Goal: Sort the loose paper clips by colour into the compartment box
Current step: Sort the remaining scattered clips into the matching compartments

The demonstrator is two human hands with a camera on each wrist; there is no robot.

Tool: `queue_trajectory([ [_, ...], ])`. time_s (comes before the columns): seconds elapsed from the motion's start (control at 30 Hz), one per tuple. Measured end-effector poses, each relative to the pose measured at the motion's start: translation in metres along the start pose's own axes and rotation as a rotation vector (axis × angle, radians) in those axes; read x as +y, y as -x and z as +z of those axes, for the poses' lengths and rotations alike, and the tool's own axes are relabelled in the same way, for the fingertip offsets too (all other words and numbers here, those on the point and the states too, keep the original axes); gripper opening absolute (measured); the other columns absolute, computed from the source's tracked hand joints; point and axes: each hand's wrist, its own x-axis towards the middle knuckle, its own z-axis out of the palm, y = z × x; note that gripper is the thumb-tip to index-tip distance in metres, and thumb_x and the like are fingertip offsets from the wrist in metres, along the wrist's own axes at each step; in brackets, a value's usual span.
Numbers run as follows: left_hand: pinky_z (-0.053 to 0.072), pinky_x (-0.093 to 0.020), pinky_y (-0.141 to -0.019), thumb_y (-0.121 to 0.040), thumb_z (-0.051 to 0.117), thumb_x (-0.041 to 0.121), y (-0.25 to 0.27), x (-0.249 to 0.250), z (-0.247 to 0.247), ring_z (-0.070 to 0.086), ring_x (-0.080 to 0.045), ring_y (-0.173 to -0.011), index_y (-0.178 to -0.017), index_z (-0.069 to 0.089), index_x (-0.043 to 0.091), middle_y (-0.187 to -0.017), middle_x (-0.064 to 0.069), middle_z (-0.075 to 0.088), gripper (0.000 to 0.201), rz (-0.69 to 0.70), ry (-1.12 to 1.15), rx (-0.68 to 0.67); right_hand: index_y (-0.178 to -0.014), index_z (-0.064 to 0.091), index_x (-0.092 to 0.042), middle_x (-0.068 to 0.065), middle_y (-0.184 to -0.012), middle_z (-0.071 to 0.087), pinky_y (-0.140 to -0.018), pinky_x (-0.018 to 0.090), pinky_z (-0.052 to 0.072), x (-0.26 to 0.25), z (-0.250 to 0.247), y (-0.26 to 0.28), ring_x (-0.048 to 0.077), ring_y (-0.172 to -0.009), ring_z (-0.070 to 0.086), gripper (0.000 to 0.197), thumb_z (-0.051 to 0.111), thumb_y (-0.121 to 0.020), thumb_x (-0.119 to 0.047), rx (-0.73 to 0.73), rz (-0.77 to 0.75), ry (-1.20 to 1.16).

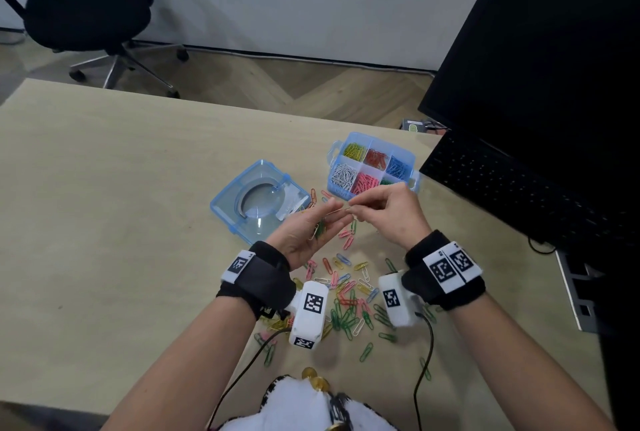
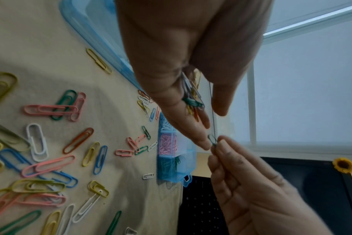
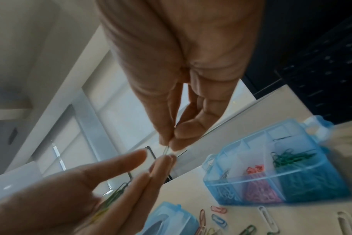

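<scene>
The blue compartment box (image 1: 341,189) stands open at the table's right, with yellow, red and blue clips in the far row and white, pink and green in the near row. Loose clips (image 1: 346,292) of mixed colours lie scattered between my wrists. My left hand (image 1: 332,214) is raised palm up with straight fingers, and a small bunch of clips (image 2: 192,101) rests in its palm. My right hand (image 1: 353,208) pinches one thin clip (image 2: 213,139) between thumb and forefinger at the left fingertips (image 3: 165,160). The clip's colour is unclear. Both hands hover just in front of the box (image 3: 271,190).
The box's blue lid (image 1: 259,202) lies upside down to the left of the box. A black keyboard (image 1: 502,188) and monitor (image 1: 554,49) fill the table's right side. An office chair (image 1: 90,11) stands beyond the far edge. Cables (image 1: 426,354) trail from the wrist cameras.
</scene>
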Motion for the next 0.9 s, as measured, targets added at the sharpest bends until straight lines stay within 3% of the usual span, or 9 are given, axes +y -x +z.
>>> queue_trajectory([
  [0.1, 0.055, -0.035, -0.087, -0.101, 0.040, 0.026, 0.002, 0.005, -0.002, 0.064, -0.036, -0.108, -0.109, 0.061, -0.010, -0.115, -0.031, 0.063, 0.042, -0.058, 0.099, -0.040, -0.085, 0.075, -0.014, -0.001, -0.075, 0.070, -0.072, 0.020, 0.053, 0.014, -0.013, -0.009, 0.009, -0.069, 0.064, 0.011, 0.077, -0.076, -0.006, 0.173, 0.070, -0.008],
  [0.23, 0.051, -0.039, -0.093, -0.098, 0.028, 0.024, 0.004, 0.009, -0.006, 0.059, -0.041, -0.114, -0.115, 0.058, -0.011, -0.122, -0.032, 0.058, 0.049, -0.089, 0.137, -0.100, -0.091, 0.075, -0.011, 0.005, -0.088, 0.073, -0.081, 0.023, 0.052, 0.032, -0.032, -0.026, 0.010, -0.075, 0.063, 0.012, 0.070, -0.081, -0.006, 0.324, 0.144, 0.153],
  [0.33, 0.048, -0.041, -0.095, -0.098, 0.026, 0.024, 0.006, 0.008, -0.002, 0.057, -0.041, -0.117, -0.116, 0.059, -0.009, -0.124, -0.032, 0.057, 0.049, -0.087, 0.122, -0.126, -0.098, 0.075, -0.010, 0.004, -0.093, 0.073, -0.082, 0.021, 0.049, 0.028, -0.034, -0.026, 0.012, -0.079, 0.064, 0.016, 0.068, -0.083, -0.007, 0.260, 0.129, 0.231],
  [0.5, 0.044, -0.040, -0.100, -0.098, 0.027, 0.021, 0.004, 0.004, 0.004, 0.055, -0.037, -0.120, -0.123, 0.055, -0.007, -0.129, -0.029, 0.055, 0.047, -0.034, 0.126, -0.102, -0.089, 0.076, -0.020, -0.008, -0.079, 0.071, -0.073, 0.017, 0.053, -0.013, -0.008, 0.007, 0.002, -0.074, 0.065, 0.010, 0.074, -0.081, -0.023, 0.065, 0.007, 0.070],
  [0.6, 0.052, -0.039, -0.091, -0.100, 0.028, 0.020, 0.004, 0.002, 0.010, 0.065, -0.032, -0.101, -0.126, 0.051, -0.009, -0.120, -0.027, 0.059, 0.046, -0.013, 0.206, -0.112, -0.089, 0.076, -0.020, -0.008, -0.078, 0.071, -0.068, 0.009, 0.051, -0.023, 0.014, 0.020, -0.001, -0.072, 0.065, 0.017, 0.079, -0.076, -0.031, 0.025, -0.012, 0.116],
  [0.7, 0.059, -0.037, -0.076, -0.100, 0.027, 0.019, 0.005, 0.000, 0.015, 0.070, -0.031, -0.087, -0.125, 0.052, -0.010, -0.111, -0.026, 0.061, 0.045, -0.010, 0.243, -0.123, -0.087, 0.075, -0.015, -0.006, -0.076, 0.068, -0.063, 0.004, 0.047, -0.021, 0.023, 0.019, 0.001, -0.066, 0.062, 0.017, 0.082, -0.073, -0.022, 0.082, -0.015, 0.134],
  [0.77, 0.059, -0.038, -0.075, -0.099, 0.026, 0.019, 0.004, 0.000, 0.012, 0.068, -0.033, -0.093, -0.127, 0.050, -0.010, -0.118, -0.028, 0.059, 0.046, -0.008, 0.245, -0.100, -0.084, 0.073, -0.011, -0.008, -0.073, 0.068, -0.065, 0.010, 0.050, -0.018, 0.023, 0.017, 0.004, -0.064, 0.063, 0.012, 0.080, -0.074, -0.013, 0.031, 0.028, 0.026],
  [0.83, 0.059, -0.039, -0.078, -0.099, 0.026, 0.019, 0.001, -0.002, 0.009, 0.060, -0.035, -0.107, -0.126, 0.051, -0.010, -0.128, -0.030, 0.053, 0.047, -0.030, 0.252, -0.080, -0.080, 0.068, -0.006, -0.009, -0.077, 0.071, -0.066, 0.023, 0.056, -0.016, 0.020, 0.016, 0.010, -0.066, 0.067, 0.008, 0.075, -0.077, -0.002, -0.067, 0.062, -0.177],
  [0.9, 0.056, -0.041, -0.083, -0.100, 0.026, 0.018, -0.001, -0.003, 0.006, 0.056, -0.036, -0.112, -0.118, 0.055, -0.011, -0.130, -0.030, 0.052, 0.046, -0.045, 0.262, -0.062, -0.080, 0.060, -0.003, -0.009, -0.079, 0.071, -0.058, 0.017, 0.051, -0.015, 0.015, 0.015, 0.001, -0.066, 0.064, 0.011, 0.065, -0.084, 0.005, -0.151, 0.108, -0.361],
])
